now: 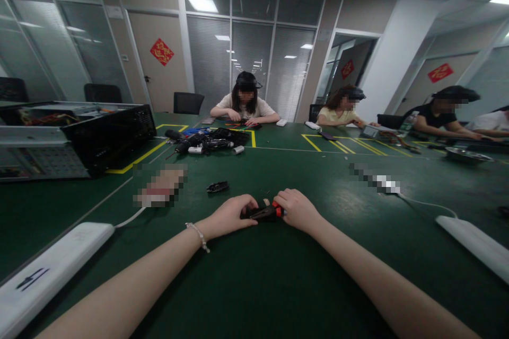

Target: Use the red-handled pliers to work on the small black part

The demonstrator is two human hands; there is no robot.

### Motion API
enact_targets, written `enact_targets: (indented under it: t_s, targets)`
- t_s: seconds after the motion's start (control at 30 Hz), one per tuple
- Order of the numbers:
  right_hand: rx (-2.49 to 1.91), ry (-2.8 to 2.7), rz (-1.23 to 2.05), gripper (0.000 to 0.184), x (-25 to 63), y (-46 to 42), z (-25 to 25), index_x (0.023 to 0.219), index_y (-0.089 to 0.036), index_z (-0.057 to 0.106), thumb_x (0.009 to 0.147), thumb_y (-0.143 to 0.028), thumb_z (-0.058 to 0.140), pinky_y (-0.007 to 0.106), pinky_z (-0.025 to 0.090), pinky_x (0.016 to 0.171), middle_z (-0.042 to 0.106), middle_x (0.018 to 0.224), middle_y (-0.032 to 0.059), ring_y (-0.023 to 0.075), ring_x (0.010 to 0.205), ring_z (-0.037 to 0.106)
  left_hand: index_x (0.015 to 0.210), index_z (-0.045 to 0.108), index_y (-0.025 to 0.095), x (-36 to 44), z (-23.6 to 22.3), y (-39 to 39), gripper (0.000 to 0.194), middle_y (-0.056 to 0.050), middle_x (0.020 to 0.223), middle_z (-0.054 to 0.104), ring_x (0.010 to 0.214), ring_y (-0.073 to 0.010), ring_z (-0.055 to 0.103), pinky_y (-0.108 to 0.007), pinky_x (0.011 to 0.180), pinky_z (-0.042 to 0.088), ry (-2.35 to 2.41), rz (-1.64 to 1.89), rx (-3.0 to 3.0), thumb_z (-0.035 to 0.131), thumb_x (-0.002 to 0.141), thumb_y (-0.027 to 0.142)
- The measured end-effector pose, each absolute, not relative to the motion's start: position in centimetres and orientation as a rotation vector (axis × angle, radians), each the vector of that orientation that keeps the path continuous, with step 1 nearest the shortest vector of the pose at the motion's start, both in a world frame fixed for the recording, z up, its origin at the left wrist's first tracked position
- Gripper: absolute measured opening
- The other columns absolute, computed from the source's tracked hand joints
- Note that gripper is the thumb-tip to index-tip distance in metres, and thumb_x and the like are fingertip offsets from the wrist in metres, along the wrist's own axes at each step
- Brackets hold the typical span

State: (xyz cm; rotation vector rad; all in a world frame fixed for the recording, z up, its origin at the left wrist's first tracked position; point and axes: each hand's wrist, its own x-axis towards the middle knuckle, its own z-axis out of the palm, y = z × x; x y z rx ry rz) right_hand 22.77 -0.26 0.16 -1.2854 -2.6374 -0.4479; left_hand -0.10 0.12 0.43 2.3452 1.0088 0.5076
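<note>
My left hand (234, 212) is closed around one end of a dark, elongated piece (260, 214) just above the green table. Red-and-black handles or a grip of a tool (277, 208) show at the fingers of my right hand (296, 209), which is closed on it. The tool meets the dark piece between the hands; its working end is too small to make out. A small light scrap (266, 202) lies just beyond. To the left of my hands is a small black part with an open, uneven top (218, 187).
A heap of black tools and parts (207, 140) lies ahead, with an open computer case (79, 140) to the left. White power banks (59, 270) (475, 246) with cables flank my arms. Several people sit across the green table (254, 286), one person (246, 100) directly opposite.
</note>
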Motion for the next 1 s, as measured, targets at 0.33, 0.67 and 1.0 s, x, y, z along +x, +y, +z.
enact_targets:
  t_s: [0.33, 0.67, 1.0]
  targets:
    - [-1.312, -2.648, -0.462, 0.019, 22.76, -0.09, -0.08, 0.085, -0.015, 0.057, 0.067, -0.012, 0.051, 0.027, 0.034, 0.069, 0.056, 0.085, 0.0065, 0.0163, 0.077, 0.047, 0.100, 0.054, 0.021, -0.10, 0.52, 0.17, 0.031, -0.002, 0.092, 0.053, 0.079, -0.0169, 0.050, -0.027, 0.068, 0.039, 0.963, 0.532, 2.471, 0.061, 0.073, 0.034]
    - [-1.328, -2.636, -0.433, 0.021, 22.61, -0.31, 0.29, 0.086, -0.015, 0.057, 0.066, -0.011, 0.052, 0.026, 0.034, 0.068, 0.057, 0.086, 0.0066, 0.0162, 0.076, 0.048, 0.103, 0.052, 0.021, -0.17, 0.19, 0.18, 0.032, -0.003, 0.095, 0.054, 0.076, -0.0159, 0.051, -0.027, 0.067, 0.040, 0.985, 0.508, 2.438, 0.060, 0.074, 0.034]
    - [-1.298, -2.629, -0.445, 0.021, 22.79, -0.31, 0.12, 0.086, -0.015, 0.056, 0.066, -0.011, 0.052, 0.027, 0.034, 0.070, 0.057, 0.086, 0.0060, 0.0166, 0.078, 0.048, 0.098, 0.055, 0.022, -0.15, 0.38, 0.37, 0.027, -0.002, 0.095, 0.056, 0.086, -0.0186, 0.052, -0.029, 0.075, 0.040, 0.944, 0.519, 2.499, 0.061, 0.074, 0.033]
